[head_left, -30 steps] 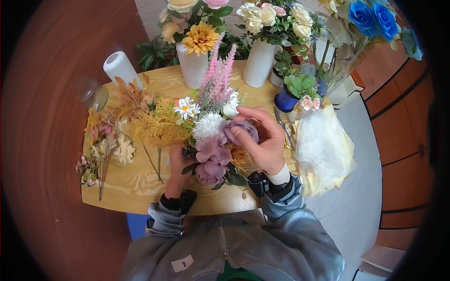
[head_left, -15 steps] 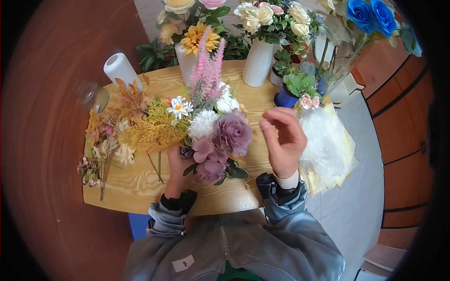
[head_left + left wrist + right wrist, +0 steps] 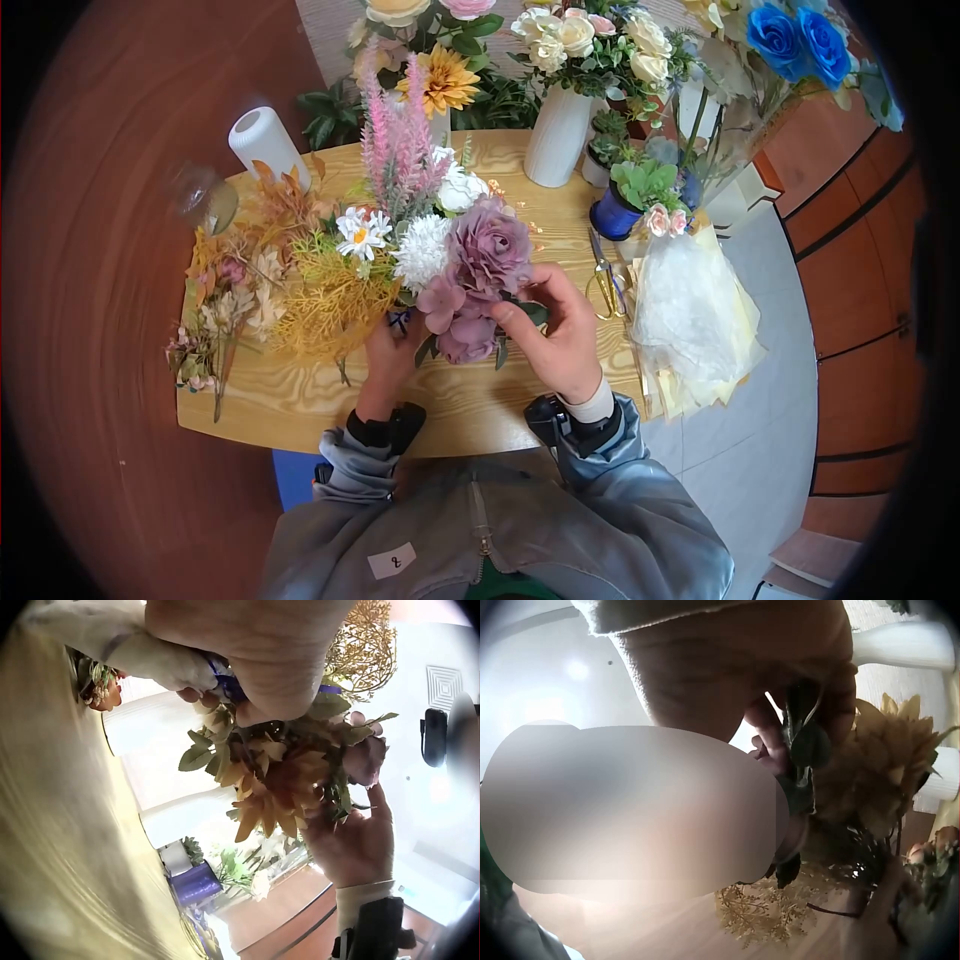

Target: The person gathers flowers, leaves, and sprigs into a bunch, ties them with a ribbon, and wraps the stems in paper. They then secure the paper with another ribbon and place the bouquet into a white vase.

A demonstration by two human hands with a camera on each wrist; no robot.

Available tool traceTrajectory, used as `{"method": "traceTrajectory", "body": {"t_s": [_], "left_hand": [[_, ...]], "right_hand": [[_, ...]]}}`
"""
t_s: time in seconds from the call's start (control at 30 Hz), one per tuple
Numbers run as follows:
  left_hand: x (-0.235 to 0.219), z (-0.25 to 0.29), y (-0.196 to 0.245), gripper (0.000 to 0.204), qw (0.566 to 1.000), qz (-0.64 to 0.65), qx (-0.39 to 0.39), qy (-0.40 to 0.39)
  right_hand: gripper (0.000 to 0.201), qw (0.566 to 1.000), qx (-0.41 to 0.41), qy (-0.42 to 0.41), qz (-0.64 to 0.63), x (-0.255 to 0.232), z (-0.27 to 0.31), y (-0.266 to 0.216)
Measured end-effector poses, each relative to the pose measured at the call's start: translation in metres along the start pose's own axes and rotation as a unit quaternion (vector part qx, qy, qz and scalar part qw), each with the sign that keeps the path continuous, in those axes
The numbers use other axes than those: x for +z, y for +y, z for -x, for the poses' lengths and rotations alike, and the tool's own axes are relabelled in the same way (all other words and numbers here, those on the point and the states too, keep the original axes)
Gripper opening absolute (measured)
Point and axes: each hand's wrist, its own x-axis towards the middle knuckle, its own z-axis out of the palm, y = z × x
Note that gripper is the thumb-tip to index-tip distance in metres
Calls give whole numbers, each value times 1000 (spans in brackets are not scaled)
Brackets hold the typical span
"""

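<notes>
My left hand [image 3: 388, 360] grips a mixed bouquet of artificial flowers by its stems, low on the left side. White-wrapped stems [image 3: 135, 652] and a blue tie run past that hand in the left wrist view. Facing up are a large purple rose [image 3: 492, 245], a white pompom flower [image 3: 422, 253], a daisy [image 3: 362, 233], pink flower spikes [image 3: 400, 160] and yellow fern-like foliage [image 3: 335, 305]. An orange flower [image 3: 277, 795] shows on the underside. At the bouquet's right, my right hand [image 3: 565, 345] pinches the lower purple flower [image 3: 468, 338], its thumb on the petals and fingers behind leaves.
Loose dried-look stems [image 3: 235, 300] lie on the table's left. A white vase [image 3: 268, 143] and glass jar [image 3: 212, 205] stand behind them. More vases [image 3: 557, 135] line the back. Gold-handled scissors [image 3: 601, 275], a blue pot [image 3: 615, 213] and wrapping sheets [image 3: 690, 320] are on the right.
The bouquet has turned and shifted left, its pink spikes now farther left. My right hand left the rose, drew away to the right, then came back to the lower purple flower.
</notes>
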Motion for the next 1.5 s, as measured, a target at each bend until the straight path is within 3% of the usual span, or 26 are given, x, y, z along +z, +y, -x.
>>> {"method": "traceTrajectory", "body": {"t_s": [0.03, 0.17, 0.23, 0.27, 0.33, 0.47, 0.53, 0.63, 0.67, 0.73, 0.77, 0.8, 0.83, 0.97, 1.13, 1.27, 1.37, 1.43, 1.47, 1.5], "left_hand": [[-3, 1, -4, 29, 999, 17, -24, -14], [-10, 0, -32, 27, 998, -19, -36, -49], [-7, -5, -37, 27, 978, 146, -150, -6], [-8, -3, -33, 27, 978, 147, -151, -4], [-11, 2, -21, 23, 990, -11, -127, -54], [-12, 3, -54, 19, 998, -24, -39, -51], [-18, 1, -65, 17, 992, 31, -113, -35], [-25, 0, -74, 15, 968, 113, -224, -8], [-17, 0, -46, 15, 968, 114, -225, -7], [7, -1, 35, 18, 882, 390, -263, 19], [-2, 2, 9, 18, 882, 390, -263, 21], [-18, 7, -40, 20, 942, 268, -200, 0], [-24, 6, -48, 22, 981, 140, -132, -20], [-24, 11, -56, 22, 992, 66, -101, -19], [-15, 11, -26, 23, 997, -60, -48, -19], [-9, 8, -6, 24, 987, -162, -5, -21], [-6, 3, -7, 24, 977, -212, 17, -22], [-2, -5, -10, 22, 990, -113, 77, 34], [-2, -6, -4, 22, 990, -113, 78, 34], [-4, -6, 4, 20, 990, -135, 32, 25]], "right_hand": [[24, 994, 80, 9, -73, 4, 0, -2], [24, 977, 87, 0, -196, 11, -1, 2], [21, 968, 124, -39, -214, 10, -1, 1], [21, 968, 125, -41, -213, 9, -1, 0], [21, 967, 152, -68, -194, 8, 0, -1], [21, 972, 156, -97, -146, 6, 1, 7], [21, 973, 136, -149, -108, 7, -1, 8], [22, 972, 105, -159, -140, 13, -3, 1], [22, 971, 106, -161, -141, 13, -3, 2], [25, 980, 43, -174, -91, 12, -3, 8], [25, 979, 44, -175, -91, 10, -2, 12], [27, 978, 57, -182, -86, 8, -2, 16], [29, 976, 69, -189, -81, 7, -2, 18], [31, 974, 88, -169, -121, 8, -4, 15], [26, 964, 39, -258, -49, 3, -13, 11], [23, 958, 31, -279, -57, -2, -21, 8], [30, 963, 38, -237, -124, -4, -16, 12], [38, 963, 158, -128, -175, -8, -13, 3], [38, 963, 158, -128, -175, -8, -12, 3], [42, 984, 87, -98, -119, -8, -11, 4]]}}
